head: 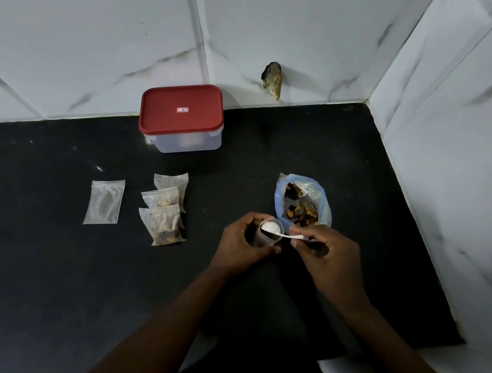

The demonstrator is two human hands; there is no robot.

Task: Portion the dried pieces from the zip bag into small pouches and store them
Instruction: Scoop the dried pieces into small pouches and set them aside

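Okay, mid-scoop, tipping a spoonful into a pouch. Gripping the small clear plastic pouch point(264, 240) in the left hand point(240, 241), fingers and thumb curled round its sides to prop the mouth open. Pinching the handle of the white plastic spoon point(273, 230) between thumb and fingertips of the right hand point(330, 254), bowl parked right over the pouch mouth. Can't tell whether anything remains in the bowl; looks plain white from above.

Drawing the dried brown-orange pieces point(301, 215) from the blue-tinted clear zip bag point(323, 209), standing open on the black countertop point(46, 255) just beyond the hands and holding plenty. Probably around midway through, judging by three filled clear pouches point(162, 212) lying overlapped to the left, plus one flat clear pouch point(104, 202) further left, seemingly empty.

Tips for this bit: keep the pouch upright and squeeze gently from the sides to bow the mouth open. Get the spoon lip inside the rim before rolling the wrist, then tip slowly. Go for small scoops over heaped ones to avoid chunky pieces jamming across the narrow opening and spilling. Match the fill to the finished ones and leave room on top for sealing. Expect to need the red-lidded translucent rectangular box point(182, 116) by the white marbled wall tiles point(87, 30) for storage; lid on for now.
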